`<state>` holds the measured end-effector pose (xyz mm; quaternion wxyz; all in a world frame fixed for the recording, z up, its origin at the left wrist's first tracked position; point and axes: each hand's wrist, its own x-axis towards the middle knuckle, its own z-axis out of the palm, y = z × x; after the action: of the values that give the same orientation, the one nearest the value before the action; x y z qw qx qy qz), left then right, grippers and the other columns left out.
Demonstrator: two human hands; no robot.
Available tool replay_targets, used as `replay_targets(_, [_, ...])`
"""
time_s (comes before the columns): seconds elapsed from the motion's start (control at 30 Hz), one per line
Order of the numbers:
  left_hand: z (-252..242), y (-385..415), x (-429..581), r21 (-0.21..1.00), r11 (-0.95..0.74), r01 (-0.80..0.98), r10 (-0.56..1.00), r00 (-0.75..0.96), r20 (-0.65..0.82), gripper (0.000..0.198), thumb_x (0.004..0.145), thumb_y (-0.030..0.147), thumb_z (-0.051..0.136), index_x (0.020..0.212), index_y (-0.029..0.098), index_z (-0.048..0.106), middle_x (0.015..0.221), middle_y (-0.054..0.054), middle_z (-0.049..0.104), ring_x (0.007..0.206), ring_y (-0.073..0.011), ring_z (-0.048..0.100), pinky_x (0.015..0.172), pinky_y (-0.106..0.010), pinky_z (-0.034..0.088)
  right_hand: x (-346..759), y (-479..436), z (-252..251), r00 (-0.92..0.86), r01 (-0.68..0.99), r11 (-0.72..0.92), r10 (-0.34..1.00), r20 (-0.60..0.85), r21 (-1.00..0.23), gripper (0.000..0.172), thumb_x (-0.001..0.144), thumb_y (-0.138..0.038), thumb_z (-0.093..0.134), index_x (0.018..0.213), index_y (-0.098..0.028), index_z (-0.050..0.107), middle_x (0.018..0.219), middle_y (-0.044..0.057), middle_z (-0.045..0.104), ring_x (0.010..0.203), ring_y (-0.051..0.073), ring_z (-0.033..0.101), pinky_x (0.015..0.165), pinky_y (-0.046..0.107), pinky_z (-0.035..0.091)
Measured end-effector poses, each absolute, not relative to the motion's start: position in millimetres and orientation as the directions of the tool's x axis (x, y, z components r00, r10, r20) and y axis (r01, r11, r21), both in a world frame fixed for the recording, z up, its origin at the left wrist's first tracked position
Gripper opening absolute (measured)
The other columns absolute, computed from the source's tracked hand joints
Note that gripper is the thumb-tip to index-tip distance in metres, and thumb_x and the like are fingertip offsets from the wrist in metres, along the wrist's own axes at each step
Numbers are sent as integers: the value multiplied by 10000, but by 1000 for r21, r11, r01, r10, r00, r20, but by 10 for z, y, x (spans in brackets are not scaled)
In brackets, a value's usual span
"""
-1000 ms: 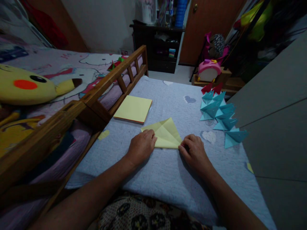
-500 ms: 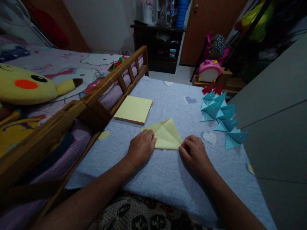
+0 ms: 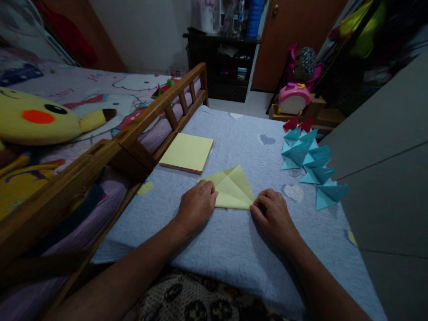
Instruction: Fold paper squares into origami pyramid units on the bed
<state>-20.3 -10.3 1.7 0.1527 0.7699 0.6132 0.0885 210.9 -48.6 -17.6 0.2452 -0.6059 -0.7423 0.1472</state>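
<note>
Left hand (image 3: 198,203) curled over creased paper (image 3: 234,189), grip unclear | right hand (image 3: 272,211) pinched its pointed corner | textured cloth (image 3: 230,245) underlay fingers

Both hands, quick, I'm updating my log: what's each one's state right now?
Left hand: closed, holding the left side of the folded yellow paper.
Right hand: closed at that paper's right corner.
</note>
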Motion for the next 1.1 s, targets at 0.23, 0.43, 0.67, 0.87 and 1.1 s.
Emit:
replay_targets(0.23, [11, -80, -195, 324, -204, 924, 970, 235, -59, 110, 981, 214, 509, 887, 184, 556, 935, -65, 634, 856, -223, 617, 729, -338, 444, 2119, -482, -166, -154, 828, 228, 971, 184, -512, 126, 869, -188, 610, 744, -208, 611, 898, 74, 604, 885, 247, 518, 820, 419, 411])
replay_targets(0.43, [4, -93, -204, 365, -181, 913, 978, 207, -32, 28, 958, 211, 533, 967, 202, 508, 932, -55, 662, 841, -212, 634, 726, -328, 456, 2110, -488, -168, -145, 830, 230, 968, 203, -508, 129, 867, -183, 599, 740, -208, 607, 895, 74, 606, 881, 242, 517, 813, 416, 412])
replay_targets(0.67, [8, -120, -201, 391, -121, 912, 989, 146, -35, 247, 932, 239, 572, 1130, 201, 427, 855, -52, 682, 747, -222, 658, 636, -319, 444, 2113, -491, -168, -154, 834, 241, 965, 211, -496, 132, 871, -194, 590, 742, -213, 609, 898, 81, 608, 877, 247, 524, 781, 412, 415])
replay_targets(0.87, [-10, -126, -211, 409, -213, 887, 977, 204, 66, 96, 926, 174, 561, 992, 202, 497, 926, -50, 660, 825, -205, 626, 713, -320, 467, 2109, -486, -169, -151, 834, 240, 965, 213, -497, 130, 863, -193, 590, 734, -212, 597, 898, 82, 604, 878, 248, 520, 789, 418, 419])
replay_targets(1.1, [-72, -78, -207, 379, -454, 806, 891, 416, 183, 162, 930, 70, 506, 960, 179, 622, 948, -51, 661, 927, -214, 584, 838, -349, 470, 2100, -488, -179, -140, 837, 222, 971, 195, -501, 113, 849, -175, 612, 741, -207, 604, 904, 81, 599, 900, 254, 519, 803, 422, 418])
